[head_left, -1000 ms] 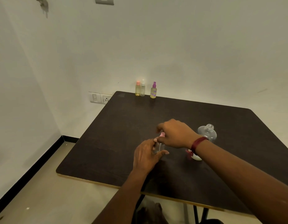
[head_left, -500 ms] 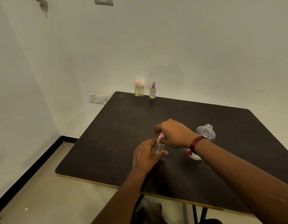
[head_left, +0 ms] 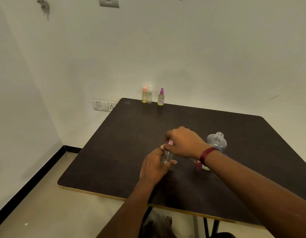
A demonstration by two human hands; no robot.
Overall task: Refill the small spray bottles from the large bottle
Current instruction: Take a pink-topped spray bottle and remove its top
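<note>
1. My left hand (head_left: 154, 166) grips the small clear bottle (head_left: 166, 158) at mid-table (head_left: 124, 138).
2. My right hand (head_left: 183, 141) pinches its pink cap (head_left: 170, 143).
3. Large bottle (head_left: 217, 142), uncapped, partly behind my right wrist.
4. Far edge: pink-topped bottle (head_left: 144, 96), white-topped bottle (head_left: 149, 95), purple-topped bottle (head_left: 161, 97).

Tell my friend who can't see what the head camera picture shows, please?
A left hand holds a small clear bottle on a dark table while the right hand grips its pink top. A large clear bottle stands uncapped to the right, and three more small bottles stand at the table's far edge.
</note>
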